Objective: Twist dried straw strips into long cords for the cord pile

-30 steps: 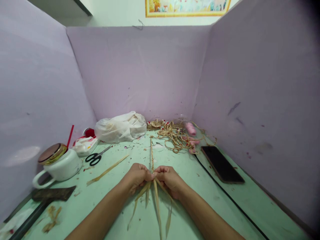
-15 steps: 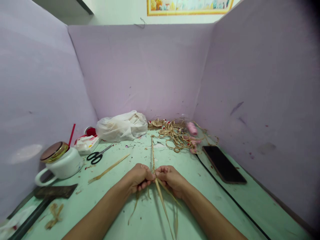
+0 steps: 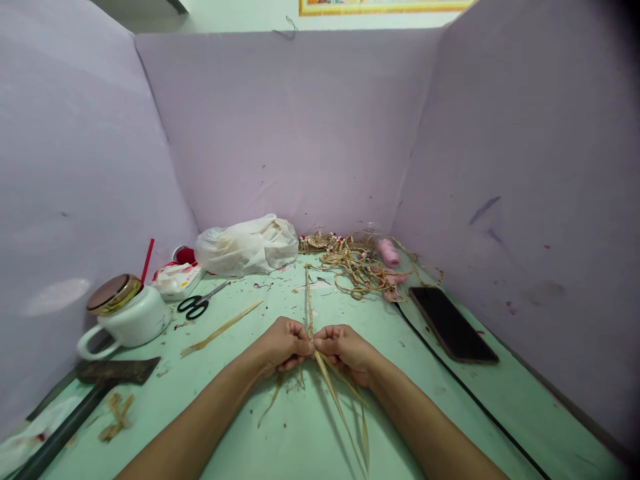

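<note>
My left hand (image 3: 281, 345) and my right hand (image 3: 345, 348) meet knuckle to knuckle over the green table (image 3: 280, 427), both pinched on dry straw strips (image 3: 334, 399). A thin braided straw cord (image 3: 309, 303) runs from the pinch straight away toward the back of the table. The loose strip ends fan out toward me under and between my wrists.
At left stand a white mug with a gold lid (image 3: 125, 313), black scissors (image 3: 199, 304), a loose straw strip (image 3: 223, 327) and a dark tool (image 3: 85, 393). A white plastic bag (image 3: 247, 245), a tangle of braided cord (image 3: 356, 267), a pink thread spool (image 3: 388, 251) and a black phone (image 3: 453, 325) lie behind. Purple panels wall three sides.
My hands have kept their pinch and worked the strips; the loose ends have swung from a spread fan to a slant toward the right. The view has tilted down slightly.
</note>
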Demonstrator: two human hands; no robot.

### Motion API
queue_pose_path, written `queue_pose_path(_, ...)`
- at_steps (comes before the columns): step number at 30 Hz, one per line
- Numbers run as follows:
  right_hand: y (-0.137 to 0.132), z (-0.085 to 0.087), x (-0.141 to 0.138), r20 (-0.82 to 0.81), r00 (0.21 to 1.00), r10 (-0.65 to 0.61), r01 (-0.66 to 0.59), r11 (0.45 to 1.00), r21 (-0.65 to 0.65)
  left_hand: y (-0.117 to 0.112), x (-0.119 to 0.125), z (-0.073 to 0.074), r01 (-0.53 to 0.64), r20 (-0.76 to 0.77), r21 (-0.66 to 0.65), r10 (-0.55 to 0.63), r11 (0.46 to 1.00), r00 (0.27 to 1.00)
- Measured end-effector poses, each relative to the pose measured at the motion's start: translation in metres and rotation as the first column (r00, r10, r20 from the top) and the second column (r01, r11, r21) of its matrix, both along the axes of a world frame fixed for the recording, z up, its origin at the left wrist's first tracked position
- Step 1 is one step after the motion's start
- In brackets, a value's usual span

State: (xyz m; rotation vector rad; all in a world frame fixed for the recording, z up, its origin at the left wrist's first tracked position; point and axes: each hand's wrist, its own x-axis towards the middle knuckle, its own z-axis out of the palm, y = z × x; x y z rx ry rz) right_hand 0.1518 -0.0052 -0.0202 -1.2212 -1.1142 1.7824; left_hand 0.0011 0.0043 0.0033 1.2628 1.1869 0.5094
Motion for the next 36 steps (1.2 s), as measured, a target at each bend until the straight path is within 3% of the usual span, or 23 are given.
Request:
queue_pose_path(5, -0.001, 0.004, 0.001, 0.036, 0.999, 0.008, -0.009, 1.0, 0.028, -0.001, -0.003, 0.001, 0.035, 0.032, -0.006, -0.035, 0.999, 0.999)
queue_pose_path(12, 0.001, 0.0, -0.002, 0.243, 0.97, -0.034, -0.016, 0.98, 0.2, -0.004, 0.008, 0.001, -0.078, -0.033, -0.053, 0.076, 0.996, 0.997)
queue_pose_path(16, 0.001, -0.007, 0.0, 0.469, 0.873, -0.131, -0.052, 0.932, 0.358, -0.008, 0.015, 0.004, -0.141, -0.131, 0.005, 0.14, 0.99, 0.981)
queue_pose_path(20, -0.003, -0.001, 0.004, 0.632, 0.758, -0.162, -0.089, 0.934, 0.346, -0.012, 0.02, 0.005, -0.184, -0.185, 0.076, 0.195, 0.98, 0.963)
queue_pose_path(24, -0.013, 0.009, 0.0, 0.662, 0.736, -0.141, -0.121, 0.935, 0.333, -0.015, 0.023, 0.004, -0.255, -0.094, 0.037, 0.258, 0.966, 0.962)
queue_pose_path(30, -0.028, 0.01, -0.013, 0.713, 0.67, -0.207, -0.257, 0.836, 0.484, -0.014, 0.014, 0.0, -0.257, 0.004, -0.05, 0.257, 0.965, 0.966)
queue_pose_path(33, -0.031, 0.008, -0.014, 0.702, 0.681, -0.208, -0.309, 0.788, 0.533, -0.012, 0.007, -0.004, -0.22, 0.009, -0.037, 0.221, 0.975, 0.975)
queue_pose_path(36, -0.029, 0.008, -0.012, 0.673, 0.728, -0.129, -0.337, 0.788, 0.515, -0.01, 0.003, -0.006, -0.195, 0.0, -0.029, 0.195, 0.98, 0.981)
